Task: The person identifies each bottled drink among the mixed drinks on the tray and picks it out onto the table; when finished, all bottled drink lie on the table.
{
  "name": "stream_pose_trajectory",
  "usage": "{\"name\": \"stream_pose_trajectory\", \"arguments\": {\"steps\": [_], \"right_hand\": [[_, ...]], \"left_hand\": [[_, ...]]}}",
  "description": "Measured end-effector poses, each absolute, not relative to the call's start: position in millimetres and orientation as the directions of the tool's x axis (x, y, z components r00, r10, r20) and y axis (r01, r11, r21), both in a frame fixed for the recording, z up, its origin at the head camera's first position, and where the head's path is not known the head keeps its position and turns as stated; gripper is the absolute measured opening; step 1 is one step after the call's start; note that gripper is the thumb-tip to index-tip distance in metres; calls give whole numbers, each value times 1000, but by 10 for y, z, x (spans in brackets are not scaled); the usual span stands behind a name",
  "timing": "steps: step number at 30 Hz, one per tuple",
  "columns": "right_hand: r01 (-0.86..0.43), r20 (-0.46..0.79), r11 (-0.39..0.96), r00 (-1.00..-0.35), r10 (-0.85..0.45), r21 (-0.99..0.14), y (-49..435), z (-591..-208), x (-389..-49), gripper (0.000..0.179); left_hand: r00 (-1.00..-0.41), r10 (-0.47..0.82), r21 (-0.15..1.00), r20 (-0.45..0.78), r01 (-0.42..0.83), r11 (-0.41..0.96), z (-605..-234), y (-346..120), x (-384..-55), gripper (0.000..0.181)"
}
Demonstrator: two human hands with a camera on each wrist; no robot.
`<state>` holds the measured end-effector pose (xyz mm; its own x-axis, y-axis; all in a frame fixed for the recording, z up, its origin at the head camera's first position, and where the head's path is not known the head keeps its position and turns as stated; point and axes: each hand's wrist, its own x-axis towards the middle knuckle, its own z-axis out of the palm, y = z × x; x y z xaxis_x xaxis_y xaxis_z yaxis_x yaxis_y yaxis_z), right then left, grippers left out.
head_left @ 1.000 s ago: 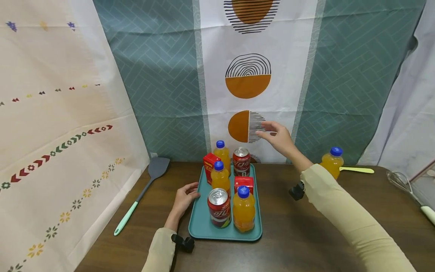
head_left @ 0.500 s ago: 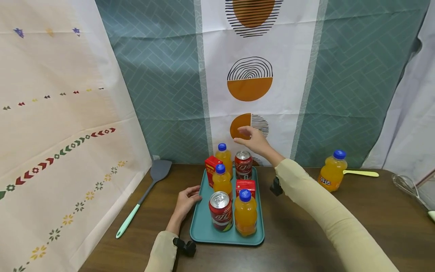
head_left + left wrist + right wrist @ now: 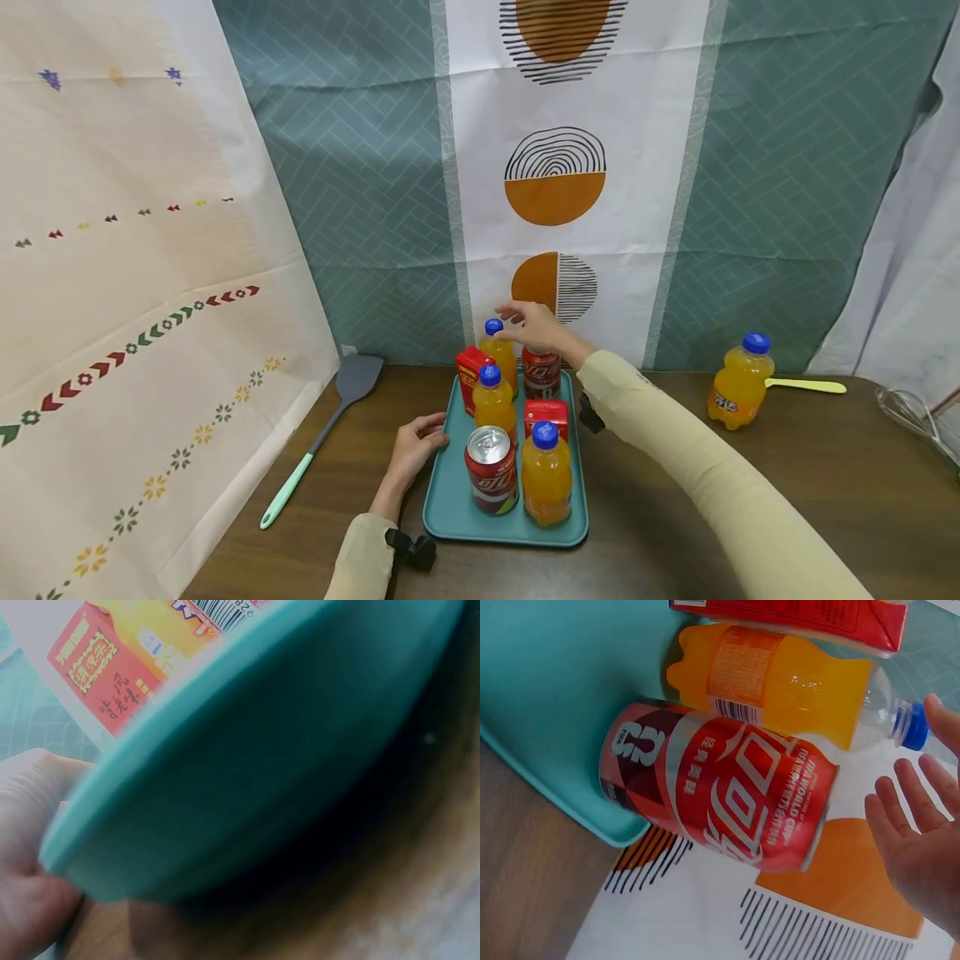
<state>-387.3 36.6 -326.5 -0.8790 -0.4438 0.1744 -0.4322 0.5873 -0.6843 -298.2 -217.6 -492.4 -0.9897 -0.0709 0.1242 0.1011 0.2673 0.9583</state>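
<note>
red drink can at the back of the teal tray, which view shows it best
The right wrist view: the red cylindrical metal can fills its middle, with lettering visible and nothing in front. In the head view it is smaller, its top mostly hidden by the right hand. The left wrist view does not show it.

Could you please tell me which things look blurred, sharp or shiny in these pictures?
Left wrist: the teal plastic tray and brown wooden table are blurred; right wrist: the rear red cylindrical metal can is sharp; head: the front red metal can shines on its silver lid.
</note>
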Motion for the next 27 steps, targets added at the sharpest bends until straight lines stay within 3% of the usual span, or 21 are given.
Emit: {"name": "stream_pose_trajectory", "arguments": {"steps": [10, 17, 27], "right_hand": [[-314, 51, 545, -895, -442, -777, 381, -3473, -3929, 58], [-288, 45, 543, -908, -416, -789, 323, -3513, -3956, 54], [-274, 101, 498, -933, -345, -823, 242, -3571, -3950, 51]], "left_hand": [[-993, -67, 966, 95, 76, 246, -4939, -2146, -2969, 38], [-993, -68, 966, 98, 78, 247, -4912, -2148, -2976, 39], [-994, -43, 968, 105, 92, 233, -4555, -2086, -2756, 39]]}}
